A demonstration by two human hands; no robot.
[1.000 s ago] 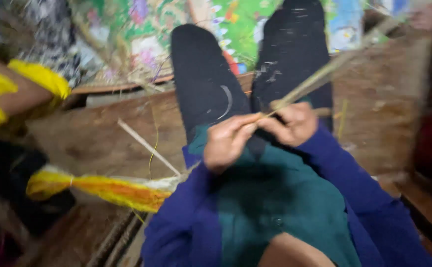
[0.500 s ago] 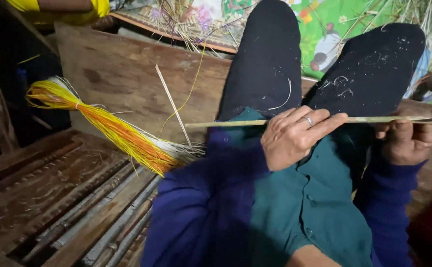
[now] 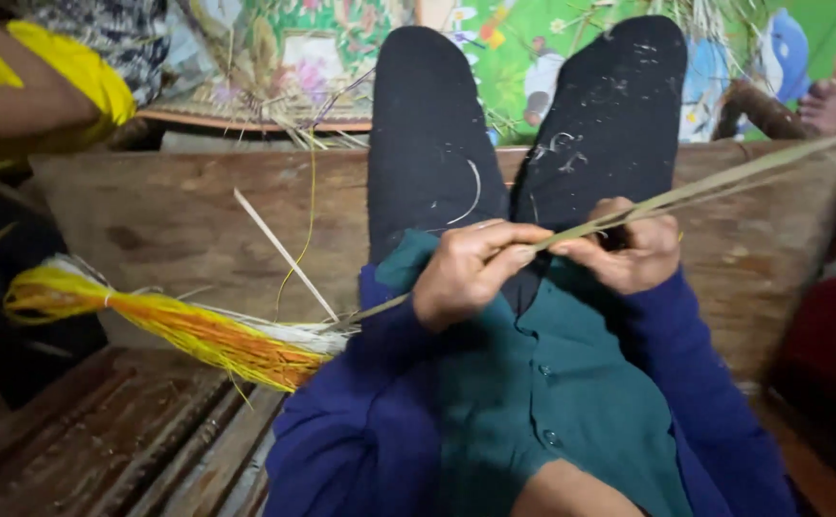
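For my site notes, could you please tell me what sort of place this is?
Probably a home weaving workspace, worked seated on the floor. Both hands hold a long grass strip, a dyed yellow-orange fibre bundle lies on a wooden board, and a woven mat lies beyond.

No packages, labels, signs or screens stand anywhere here. The nearest thing is the bright printed sheet (image 3: 495,57) beyond the person's knees, green with cartoon-like figures in blue and pink, possibly a mat or cloth; it is too blurred to tell.
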